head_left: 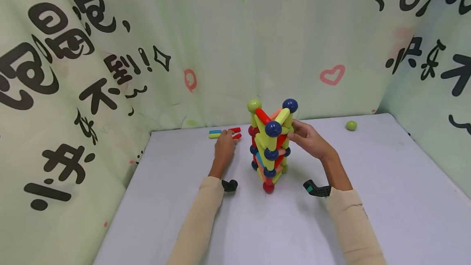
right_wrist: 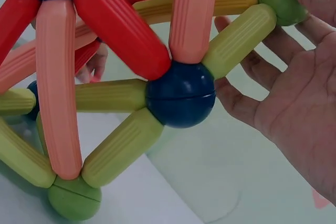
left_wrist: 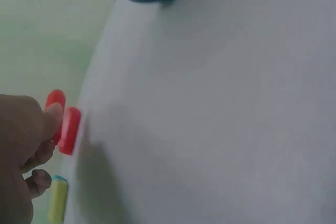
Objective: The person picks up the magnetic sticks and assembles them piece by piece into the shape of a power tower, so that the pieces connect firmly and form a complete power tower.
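Note:
A tower of magnetic rods and balls [head_left: 271, 154] stands upright on the table, built from yellow-green, red, pink and blue pieces. At its right side my right hand [head_left: 312, 140] grips the frame, with thumb and fingers around a green ball [right_wrist: 281, 1] in the right wrist view. Left of the tower, my left hand [head_left: 223, 150] reaches to the loose rods at the table's back edge. The left wrist view shows its thumb and fingers pinching a red rod [left_wrist: 55, 99], close beside a second red rod [left_wrist: 70, 129].
A blue rod [head_left: 215, 131] and a yellow-green rod [head_left: 214, 136] lie near my left hand. One loose green ball [head_left: 351, 125] rests at the back right of the table [head_left: 386, 167]. A printed curtain [head_left: 228, 52] hangs behind the back edge.

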Demonstrator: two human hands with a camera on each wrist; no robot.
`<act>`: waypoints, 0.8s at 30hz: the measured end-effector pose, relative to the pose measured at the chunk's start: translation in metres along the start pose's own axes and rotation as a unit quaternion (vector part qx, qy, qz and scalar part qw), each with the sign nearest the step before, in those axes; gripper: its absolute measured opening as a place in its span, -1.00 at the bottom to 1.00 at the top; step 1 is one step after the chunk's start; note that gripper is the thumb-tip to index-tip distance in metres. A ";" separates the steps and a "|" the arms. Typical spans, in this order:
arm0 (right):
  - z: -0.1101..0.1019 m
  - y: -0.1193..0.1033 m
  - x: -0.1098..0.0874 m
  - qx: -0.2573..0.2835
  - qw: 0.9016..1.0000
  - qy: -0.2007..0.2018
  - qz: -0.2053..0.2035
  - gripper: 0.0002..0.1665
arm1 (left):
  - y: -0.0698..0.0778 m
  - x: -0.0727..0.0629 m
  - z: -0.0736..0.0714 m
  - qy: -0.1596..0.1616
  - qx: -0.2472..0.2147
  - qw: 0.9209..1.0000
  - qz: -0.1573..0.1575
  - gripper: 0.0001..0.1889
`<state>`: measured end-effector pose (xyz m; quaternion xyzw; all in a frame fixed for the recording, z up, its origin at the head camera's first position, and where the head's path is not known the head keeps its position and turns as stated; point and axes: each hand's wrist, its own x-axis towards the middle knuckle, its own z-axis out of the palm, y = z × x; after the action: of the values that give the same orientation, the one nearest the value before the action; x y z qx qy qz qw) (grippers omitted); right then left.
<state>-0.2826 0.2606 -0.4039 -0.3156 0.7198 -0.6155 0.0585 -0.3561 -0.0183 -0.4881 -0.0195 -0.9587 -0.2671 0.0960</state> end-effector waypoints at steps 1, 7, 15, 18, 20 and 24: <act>0.001 -0.001 -0.001 0.001 1.000 0.008 -0.003 -0.41 | 0.004 0.000 -0.005 0.009 -0.041 0.999 0.003 -0.69; 0.006 -0.016 -0.002 0.039 0.993 0.104 -0.046 -0.50 | 0.050 -0.002 -0.070 0.032 -0.393 0.918 0.050 -0.62; 0.020 -0.044 0.011 0.090 0.965 0.207 -0.132 -0.55 | 0.111 -0.019 -0.139 -0.053 -0.585 0.797 0.142 -0.65; 0.024 -0.047 0.015 0.094 0.960 0.223 -0.141 -0.57 | 0.118 -0.023 -0.143 -0.073 -0.576 0.800 0.154 -0.66; 0.026 -0.048 0.018 0.098 0.958 0.230 -0.140 -0.58 | 0.118 -0.023 -0.143 -0.071 -0.566 0.806 0.158 -0.64; 0.030 -0.049 0.020 0.102 0.955 0.245 -0.132 -0.59 | 0.117 -0.020 -0.143 -0.082 -0.543 0.817 0.175 -0.59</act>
<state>-0.2661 0.2225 -0.3598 -0.2400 0.5973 -0.7464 -0.1691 -0.3008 0.0086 -0.3120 -0.2578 -0.6428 -0.7204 0.0357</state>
